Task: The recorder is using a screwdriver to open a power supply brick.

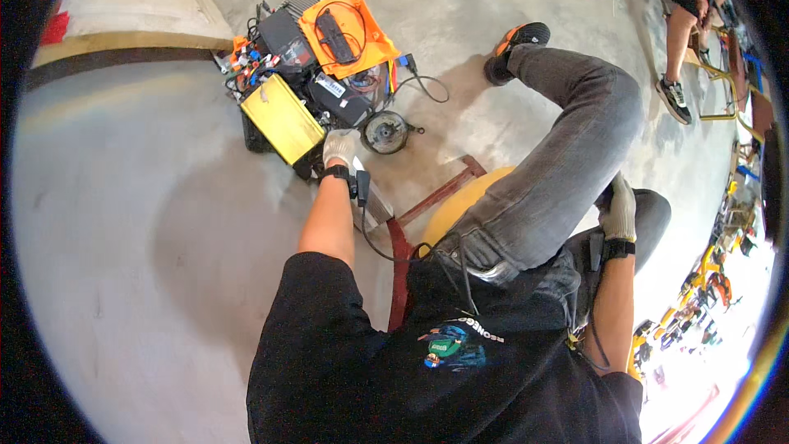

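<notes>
My left hand (339, 148), in a pale knit glove, is at the lower edge of a heap of electronics, beside a yellow metal case (279, 115). Its fingertips are too small and hidden to show what they hold. The heap also has black boxes (337, 99), an orange plastic piece (353, 12) with a black cable coil, tangled wires and a round black-and-silver part (384, 131). My right hand (616, 205), also gloved, is at my bent right leg (567, 131), its fingers mostly hidden behind the leg.
I sit low on a yellow-and-maroon seat (444, 205). A pale platform (127, 4) stands at upper left. Another person's legs (678, 41) are at upper right, near yellow metal frames (723, 107). Scattered tools and parts (699, 288) line the right side.
</notes>
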`<move>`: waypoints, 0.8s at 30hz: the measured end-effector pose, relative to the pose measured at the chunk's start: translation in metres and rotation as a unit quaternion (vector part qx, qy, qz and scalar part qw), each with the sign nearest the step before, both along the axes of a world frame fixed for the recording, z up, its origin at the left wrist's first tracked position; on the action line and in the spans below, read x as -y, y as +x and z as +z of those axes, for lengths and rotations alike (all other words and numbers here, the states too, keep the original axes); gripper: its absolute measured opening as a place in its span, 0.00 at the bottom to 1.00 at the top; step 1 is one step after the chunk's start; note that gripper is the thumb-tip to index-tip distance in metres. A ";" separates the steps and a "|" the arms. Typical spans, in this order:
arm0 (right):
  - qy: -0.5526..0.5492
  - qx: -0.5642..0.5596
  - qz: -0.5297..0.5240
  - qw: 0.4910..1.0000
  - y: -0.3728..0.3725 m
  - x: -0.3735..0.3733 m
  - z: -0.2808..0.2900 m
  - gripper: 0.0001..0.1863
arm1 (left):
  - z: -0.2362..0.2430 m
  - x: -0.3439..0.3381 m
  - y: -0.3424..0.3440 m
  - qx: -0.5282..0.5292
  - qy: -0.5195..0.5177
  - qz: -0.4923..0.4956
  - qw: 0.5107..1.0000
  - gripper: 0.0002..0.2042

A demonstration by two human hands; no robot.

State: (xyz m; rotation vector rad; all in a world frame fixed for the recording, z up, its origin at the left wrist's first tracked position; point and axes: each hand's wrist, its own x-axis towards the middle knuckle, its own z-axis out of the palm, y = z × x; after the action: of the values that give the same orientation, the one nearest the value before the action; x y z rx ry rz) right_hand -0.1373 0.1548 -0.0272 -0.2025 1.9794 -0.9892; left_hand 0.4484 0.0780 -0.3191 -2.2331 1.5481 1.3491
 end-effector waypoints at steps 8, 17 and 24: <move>0.063 -0.035 -0.020 0.997 0.006 -0.005 0.010 0.14 | 0.001 0.071 -0.060 0.079 0.091 0.295 0.948 0.43; 0.149 -0.049 0.000 0.988 0.003 -0.008 -0.002 0.18 | 0.001 0.113 -0.093 0.226 0.175 0.383 0.878 0.80; 0.199 -0.182 0.365 0.891 -0.033 -0.031 -0.024 0.23 | 0.006 0.127 -0.102 0.277 0.201 0.396 0.852 0.77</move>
State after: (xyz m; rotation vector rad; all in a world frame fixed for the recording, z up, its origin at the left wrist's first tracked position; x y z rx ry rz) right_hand -0.1701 0.1857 -0.0511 -0.8776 2.1179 -0.0491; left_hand 0.3467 -0.0490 -0.3126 -2.6877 0.1110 0.8542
